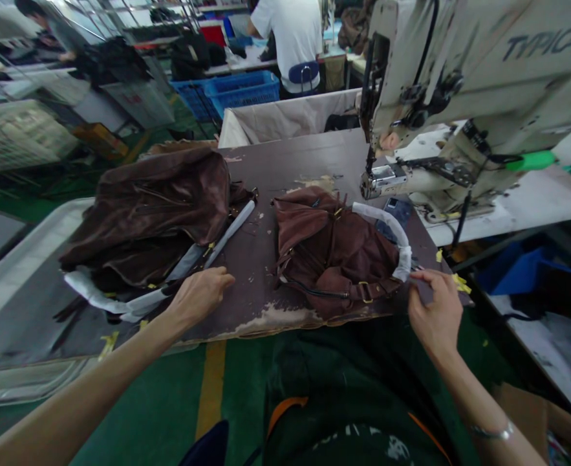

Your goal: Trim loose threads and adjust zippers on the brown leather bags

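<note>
Since the long-armed sewing machine (464,77) fills the right end of the scene, the worn, dark work table (260,285) stretches out to its left, with a blue plastic crate (241,92) and a white-lined bin (285,118) past the far edge. Two brown leather bags lie on the table. The larger heap, the left bag (154,207), sits toward the left edge, while the right bag (333,252) lies near the front right corner, within easy reach of the machine's presser foot (382,180). Its white-wrapped handle (387,223) arcs over the top, the wrapping probably shielding it from scuffs. A brass buckle (365,292) shows on its near side. The left hand (198,299) rests half open on the table beside the left bag, seemingly holding nothing. The right hand (435,314) pinches at the wrapped handle's end beside a scrap of yellow tape (461,283); whether it has a firm hold is hard to tell.
</note>
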### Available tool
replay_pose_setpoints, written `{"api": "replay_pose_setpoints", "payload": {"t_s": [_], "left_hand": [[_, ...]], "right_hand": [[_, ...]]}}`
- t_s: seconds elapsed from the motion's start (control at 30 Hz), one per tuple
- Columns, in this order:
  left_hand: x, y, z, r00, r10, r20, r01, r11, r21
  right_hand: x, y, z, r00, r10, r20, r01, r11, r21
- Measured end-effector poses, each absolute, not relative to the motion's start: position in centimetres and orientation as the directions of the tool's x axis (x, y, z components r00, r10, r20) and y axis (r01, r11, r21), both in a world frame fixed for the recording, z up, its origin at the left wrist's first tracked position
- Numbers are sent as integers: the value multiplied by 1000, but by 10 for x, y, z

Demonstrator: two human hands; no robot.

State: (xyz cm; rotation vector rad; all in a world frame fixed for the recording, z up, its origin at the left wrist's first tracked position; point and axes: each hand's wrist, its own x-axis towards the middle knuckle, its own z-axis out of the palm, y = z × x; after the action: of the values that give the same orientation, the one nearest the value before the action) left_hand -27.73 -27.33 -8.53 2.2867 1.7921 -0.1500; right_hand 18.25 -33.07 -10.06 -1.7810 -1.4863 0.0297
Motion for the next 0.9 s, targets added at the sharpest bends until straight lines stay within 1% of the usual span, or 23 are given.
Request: {"api": "replay_pose_setpoints", "payload": {"t_s": [0.07,0.1,0.17,0.23,0.27,0.3,0.33,0.37,0.43,0.5,0.53,0.6,0.67,0.73,0.77,0.83,0.9], "left_hand": [[-275,-277,-89,274,936,-222,961,-258,99],[-273,-280,-90,286,933,-219,958,-272,92],[-271,-284,-94,295,932,-209,955,-284,83],[-271,-287,-97,293,935,-199,956,-284,77],[-272,-288,-98,289,937,-195,957,-280,73],[-274,-289,-97,284,940,-189,959,-276,69],[-276,-289,-96,278,944,-179,961,-271,63],[-277,-288,-94,271,948,-165,962,-266,56],[-275,-285,-85,258,959,-120,966,-254,48],[-263,-284,-73,264,962,-66,962,-258,85],[-252,-284,-66,278,960,-43,954,-271,128],[-223,-287,-50,330,944,-11,913,-316,256],[-187,-292,-36,383,924,-10,850,-348,395],[-153,-297,-24,421,906,29,768,-374,520],[-137,-298,-19,439,896,61,726,-394,563],[-112,-298,-12,476,873,102,656,-431,620],[-94,-293,-7,539,839,76,602,-446,662]], "right_hand": [[171,-345,-101,358,839,410,751,2,-661],[165,-351,-102,375,855,359,701,-8,-713],[152,-361,-105,377,908,183,532,-51,-845],[139,-366,-105,314,948,-50,253,-134,-958],[134,-366,-104,252,956,-154,99,-183,-978],[128,-365,-101,181,956,-230,-42,-226,-973],[124,-362,-97,112,954,-277,-157,-258,-953],[120,-359,-93,53,952,-301,-243,-280,-929],[114,-352,-85,-18,942,-334,-344,-319,-883],[109,-344,-80,-47,927,-372,-400,-359,-843],[106,-341,-78,-58,922,-384,-421,-371,-827],[100,-335,-75,-72,928,-366,-456,-357,-815],[97,-330,-69,-58,947,-315,-455,-306,-836],[98,-326,-58,-41,970,-242,-385,-238,-891],[101,-325,-52,-47,980,-194,-327,-199,-924],[108,-323,-37,-88,991,-98,-189,-113,-975],[116,-323,-25,-132,990,-40,-40,-46,-998]]}}
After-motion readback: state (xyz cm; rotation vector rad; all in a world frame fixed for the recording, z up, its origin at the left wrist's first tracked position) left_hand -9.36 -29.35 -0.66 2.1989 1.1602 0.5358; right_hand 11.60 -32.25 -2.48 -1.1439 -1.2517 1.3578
